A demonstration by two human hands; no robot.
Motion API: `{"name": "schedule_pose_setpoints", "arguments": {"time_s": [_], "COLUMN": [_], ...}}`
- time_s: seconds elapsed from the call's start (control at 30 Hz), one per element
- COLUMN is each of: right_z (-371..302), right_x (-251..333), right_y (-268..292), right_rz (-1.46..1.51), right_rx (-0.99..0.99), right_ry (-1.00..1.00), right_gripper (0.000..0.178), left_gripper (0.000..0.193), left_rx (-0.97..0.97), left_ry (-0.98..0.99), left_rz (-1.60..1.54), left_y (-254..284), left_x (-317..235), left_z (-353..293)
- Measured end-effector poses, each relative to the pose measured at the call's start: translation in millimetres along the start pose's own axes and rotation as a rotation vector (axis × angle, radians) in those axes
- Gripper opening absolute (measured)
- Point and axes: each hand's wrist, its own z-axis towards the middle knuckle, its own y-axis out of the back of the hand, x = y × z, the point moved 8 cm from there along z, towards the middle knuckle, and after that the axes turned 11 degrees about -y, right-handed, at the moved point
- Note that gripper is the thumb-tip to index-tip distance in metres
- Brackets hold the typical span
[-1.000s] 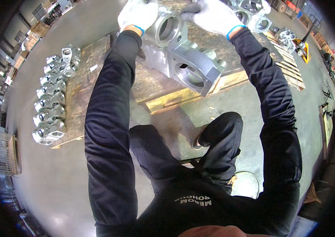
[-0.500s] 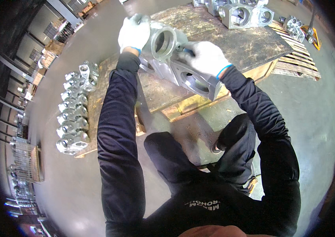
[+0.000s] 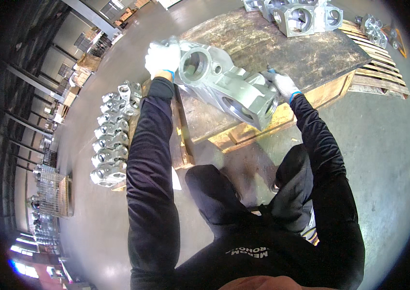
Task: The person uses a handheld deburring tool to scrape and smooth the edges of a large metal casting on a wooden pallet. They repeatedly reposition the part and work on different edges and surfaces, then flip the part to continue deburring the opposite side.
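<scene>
I look down into a wide workshop hall with a smooth grey concrete floor (image 3: 388, 159), steel columns and stacked racks running off along the left edge. In the middle stands a wooden worktop (image 3: 287, 48), its dark stained top resting on pale timber boards, and a slatted wooden pallet (image 3: 379, 77) lies just beside it to the right. On the far end of the worktop sit several boxy metal housings (image 3: 301, 17) with round bores. On the floor to the left a long row of bright metal castings (image 3: 110, 135) runs away from me, packed side by side.

The big silver casting (image 3: 229, 87) hangs over the near corner of the worktop. Its long axis runs from upper left to lower right in my view. The upper left end carries a large round bore that faces up toward me; the lower right end is a squarer block whose opening faces down and to the right, past the worktop's edge.

My left hand (image 3: 162, 59), in a white glove, has its grip wrapped over the upper left end. My right hand (image 3: 282, 83), also gloved, closes on the casting's right side near the block end.
</scene>
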Motion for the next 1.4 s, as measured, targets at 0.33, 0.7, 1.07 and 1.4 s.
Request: {"name": "schedule_pose_setpoints", "arguments": {"time_s": [0.33, 0.7, 1.07, 1.4], "right_z": [-176, -240, -212, -201], "right_x": [-35, -33, -58, -12], "right_y": [-45, -136, -82, -103], "right_rz": [0.159, -0.316, -0.787, -1.052], "right_rx": [-0.019, -0.224, -0.132, -0.156], "right_ry": [-0.042, 0.473, 0.547, 0.773], "right_gripper": [0.039, 0.050, 0.047, 0.042], "left_gripper": [0.042, 0.036, 0.038, 0.040], "left_rx": [0.023, 0.123, 0.204, 0.397], "left_ry": [-0.482, -0.714, -0.192, -0.235], "left_rz": [-0.546, -0.253, -0.516, -0.345], "left_y": [5, -10, -60, -86], "left_x": [-8, -48, 62, 42], "left_z": [-19, 23, -117, -95]}}
